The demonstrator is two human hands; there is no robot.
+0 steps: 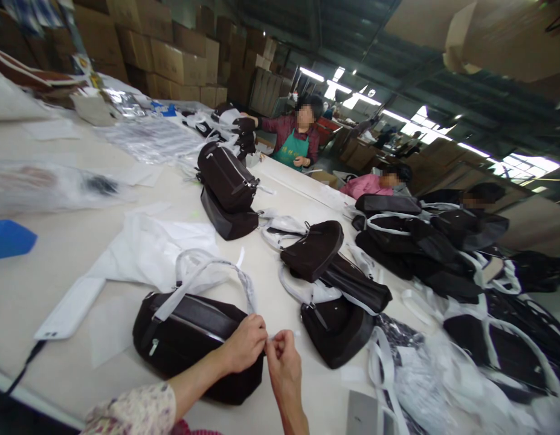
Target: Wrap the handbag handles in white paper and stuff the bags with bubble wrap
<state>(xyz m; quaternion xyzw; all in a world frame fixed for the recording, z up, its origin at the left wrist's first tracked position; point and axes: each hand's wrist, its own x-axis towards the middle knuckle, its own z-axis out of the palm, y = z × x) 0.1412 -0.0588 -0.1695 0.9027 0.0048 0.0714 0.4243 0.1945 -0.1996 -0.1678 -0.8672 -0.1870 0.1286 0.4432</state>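
Note:
A dark brown handbag (189, 356) lies on the table in front of me, its wrapped handles (202, 272) standing up in pale covering. My left hand (244, 345) reaches across the bag to its right end, with the fingers closed in a pinch. Just to the right, my right hand (285, 368) is also closed, thumb and fingertips pressed together beside the left fingertips. A small whitish bit (274, 337) shows between the two hands. It is too small to name, and the fingers hide part of it.
More dark handbags (336, 329) are piled to the right, with others (228, 175) further back. White sheets (148, 248) and a white power strip (71, 308) lie to the left, near a blue object (10, 238). A person in a green apron (293, 150) is across the table.

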